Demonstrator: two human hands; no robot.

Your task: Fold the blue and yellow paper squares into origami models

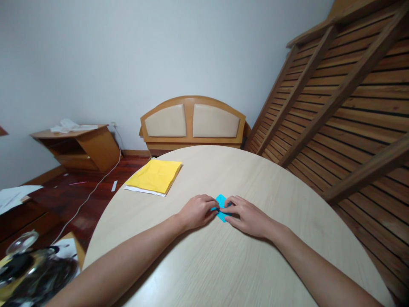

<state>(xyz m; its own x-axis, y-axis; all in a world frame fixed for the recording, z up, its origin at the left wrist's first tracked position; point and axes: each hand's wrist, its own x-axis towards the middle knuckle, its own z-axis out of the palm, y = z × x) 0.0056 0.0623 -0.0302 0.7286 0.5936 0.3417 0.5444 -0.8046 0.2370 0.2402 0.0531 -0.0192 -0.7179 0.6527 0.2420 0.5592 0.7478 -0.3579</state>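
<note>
On the round pale-wood table (pixel 223 264), near its middle, lies a small blue folded paper (pixel 221 201), flat on the surface. Left hand (pixel 198 211) and right hand (pixel 244 215) meet over it from either side, fingertips curled down and pressing on the paper's edges; both hands pinch or hold it against the tabletop, fingers bent, not spread. Part of the paper hidden under the fingers, so its full shape cannot be told.

Nearby things: a yellow paper stack (pixel 155 175) sits toward the table's far left edge, well apart from the hands, with a white sheet (pixel 140 190) showing beneath its near border. Nothing lies between the stack and the hands. Bare forearms cross the near part of the table.

Lower left corner, beside the table: a glass lid (pixel 19 243) and dark, shiny objects, blurred, not identifiable.

Surface: light wood grain, matte.

Room: grey-white wall; a wooden headboard (pixel 193 121) with two beige padded panels stands against it beyond the table. A slatted bed frame (pixel 345 98) leans upright at right. A low wooden side cabinet (pixel 79 147) at left carries loose papers. Dark red wooden floor, with a white cable (pixel 96 187) trailing across it.
</note>
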